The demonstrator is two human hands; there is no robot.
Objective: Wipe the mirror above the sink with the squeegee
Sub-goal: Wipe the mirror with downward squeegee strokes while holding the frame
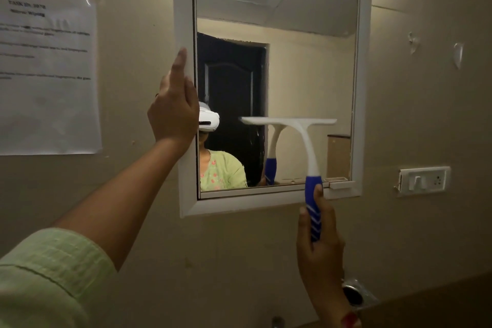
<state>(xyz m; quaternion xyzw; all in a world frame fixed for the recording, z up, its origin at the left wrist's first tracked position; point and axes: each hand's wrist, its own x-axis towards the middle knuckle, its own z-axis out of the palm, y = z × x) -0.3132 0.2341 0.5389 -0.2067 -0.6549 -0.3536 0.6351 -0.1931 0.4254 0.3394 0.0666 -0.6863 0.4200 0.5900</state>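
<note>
White plastic forms the squeegee (290, 125) blade, lying level on the mirror (292, 61) above the right grip (319, 242), which is closed round its blue handle. The left grip (174, 109) clasps the mirror's left frame edge.

I see a plain beige wall (266, 261) filling the frame, carrying everything here. A white-framed rectangular mirror (365, 61) is fixed to it at upper centre. A white printed paper sheet (48, 104) is stuck flat at the left edge, its text too blurred to read. A white switch-and-socket plate (423, 180) sits at right, just beside the mirror's lower corner. Two scraps of clear tape (458, 54) cling at upper right.
</note>
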